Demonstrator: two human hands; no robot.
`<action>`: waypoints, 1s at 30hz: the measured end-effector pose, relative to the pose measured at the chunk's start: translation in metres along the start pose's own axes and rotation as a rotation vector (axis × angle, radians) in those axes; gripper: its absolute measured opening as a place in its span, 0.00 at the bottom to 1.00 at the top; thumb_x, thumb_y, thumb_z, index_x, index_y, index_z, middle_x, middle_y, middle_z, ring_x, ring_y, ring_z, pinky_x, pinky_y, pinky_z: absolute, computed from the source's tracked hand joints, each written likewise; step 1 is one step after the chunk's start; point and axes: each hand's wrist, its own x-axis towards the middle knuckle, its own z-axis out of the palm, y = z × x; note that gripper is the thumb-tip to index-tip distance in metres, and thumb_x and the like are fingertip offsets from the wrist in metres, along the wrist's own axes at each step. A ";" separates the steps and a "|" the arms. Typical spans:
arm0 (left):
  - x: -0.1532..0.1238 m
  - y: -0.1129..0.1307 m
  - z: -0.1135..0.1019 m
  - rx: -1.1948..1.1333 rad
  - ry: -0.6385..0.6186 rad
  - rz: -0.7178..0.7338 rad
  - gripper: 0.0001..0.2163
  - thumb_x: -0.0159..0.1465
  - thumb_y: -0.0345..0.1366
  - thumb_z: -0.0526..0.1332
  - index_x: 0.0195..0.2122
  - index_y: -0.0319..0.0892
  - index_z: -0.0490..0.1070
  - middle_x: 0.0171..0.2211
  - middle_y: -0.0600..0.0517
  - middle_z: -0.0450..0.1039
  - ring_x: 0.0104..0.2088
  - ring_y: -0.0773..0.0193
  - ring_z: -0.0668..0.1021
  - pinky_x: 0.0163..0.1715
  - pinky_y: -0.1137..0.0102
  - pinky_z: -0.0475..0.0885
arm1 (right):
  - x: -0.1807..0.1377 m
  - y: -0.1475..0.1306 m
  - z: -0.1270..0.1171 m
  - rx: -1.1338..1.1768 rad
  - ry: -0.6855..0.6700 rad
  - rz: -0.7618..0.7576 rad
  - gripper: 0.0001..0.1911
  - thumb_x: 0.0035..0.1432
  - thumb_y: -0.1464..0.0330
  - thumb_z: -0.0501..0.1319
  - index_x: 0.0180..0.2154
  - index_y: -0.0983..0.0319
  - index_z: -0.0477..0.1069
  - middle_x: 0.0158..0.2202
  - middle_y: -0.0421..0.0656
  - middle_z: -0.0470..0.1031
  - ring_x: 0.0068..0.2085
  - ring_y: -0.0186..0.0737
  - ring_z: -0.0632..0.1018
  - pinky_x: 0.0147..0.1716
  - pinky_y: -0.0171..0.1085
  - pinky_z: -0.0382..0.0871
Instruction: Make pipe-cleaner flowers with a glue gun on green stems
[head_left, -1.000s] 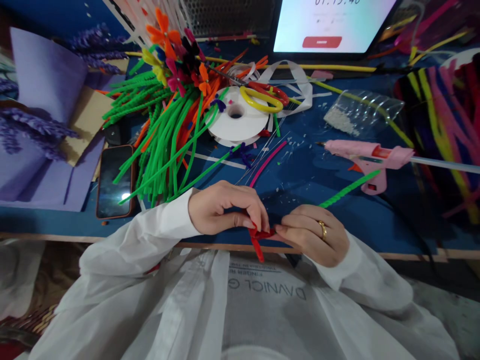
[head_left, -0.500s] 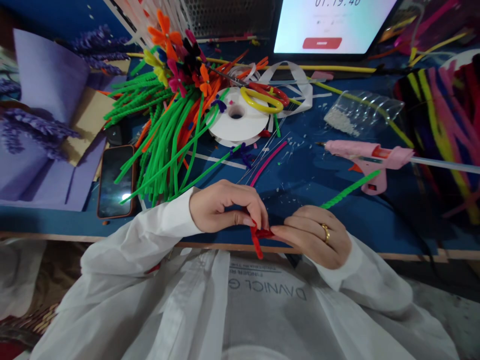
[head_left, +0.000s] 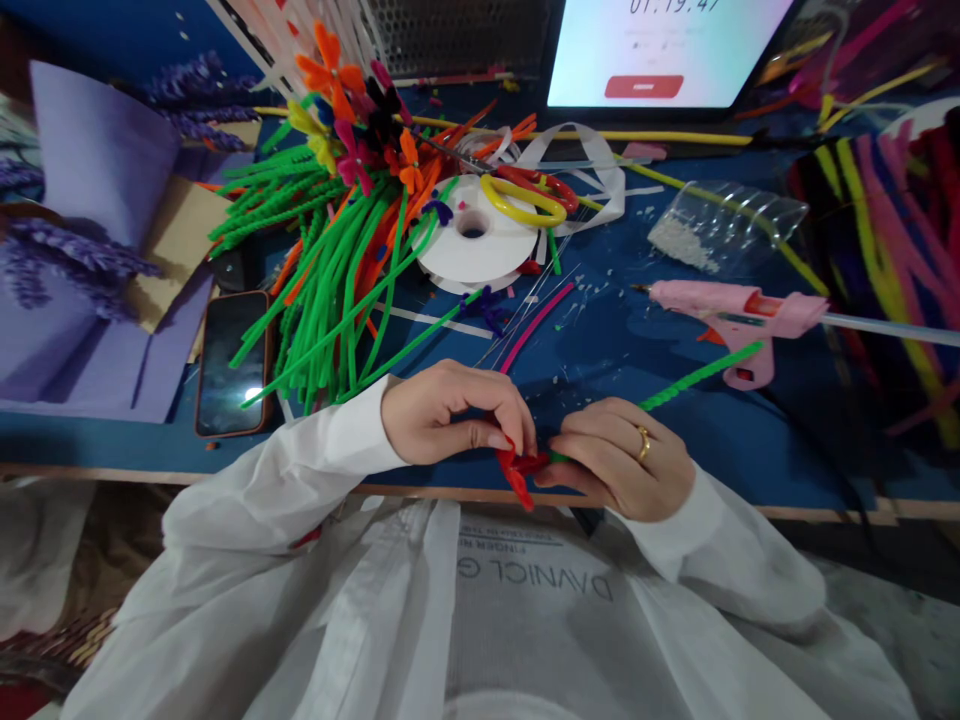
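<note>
Near the table's front edge, my left hand (head_left: pixel 465 415) pinches a red pipe-cleaner flower (head_left: pixel 517 475) between thumb and fingers. The flower's looped petals hang partly below the fingertips. My right hand (head_left: pixel 626 455), with a ring on one finger, is closed around a green pipe-cleaner stem (head_left: pixel 686 378) just right of the flower. The stem runs through that hand and sticks out up and to the right, its far end over the handle of a pink glue gun (head_left: pixel 739 305). A magenta pipe cleaner (head_left: pixel 536 328) lies beyond my left hand.
Green pipe-cleaner stems (head_left: pixel 330 320) with several colored flowers lie at the left, by a phone (head_left: pixel 232 365) and purple paper (head_left: pixel 97 150). A white ribbon spool (head_left: pixel 450 250) bears yellow-handled scissors (head_left: pixel 517 205). Colored pipe cleaners (head_left: pixel 870 210) stand right; a tablet (head_left: pixel 667 50) is behind.
My right hand has shifted its grip slightly up and left, and some green stem now shows by the red flower. The flower has turned a little. My left hand is nearly still.
</note>
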 end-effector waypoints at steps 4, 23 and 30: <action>0.000 0.000 0.000 0.003 0.005 0.014 0.05 0.62 0.26 0.57 0.32 0.37 0.72 0.34 0.43 0.78 0.37 0.65 0.78 0.40 0.70 0.73 | -0.001 0.000 -0.001 -0.021 -0.013 -0.001 0.07 0.59 0.70 0.60 0.29 0.64 0.66 0.24 0.43 0.72 0.29 0.35 0.72 0.28 0.35 0.72; 0.000 0.004 0.002 0.074 -0.001 0.037 0.05 0.60 0.23 0.57 0.32 0.37 0.71 0.36 0.43 0.78 0.37 0.65 0.78 0.41 0.70 0.72 | 0.002 -0.004 -0.007 -0.139 0.008 -0.077 0.08 0.50 0.79 0.64 0.29 0.64 0.67 0.22 0.39 0.74 0.24 0.32 0.70 0.23 0.33 0.67; 0.000 0.005 0.001 0.068 -0.070 0.056 0.07 0.61 0.22 0.56 0.32 0.39 0.70 0.37 0.44 0.78 0.39 0.64 0.79 0.42 0.68 0.71 | 0.002 -0.006 -0.007 -0.125 0.003 -0.075 0.07 0.53 0.80 0.62 0.29 0.63 0.67 0.23 0.39 0.74 0.25 0.32 0.71 0.23 0.32 0.68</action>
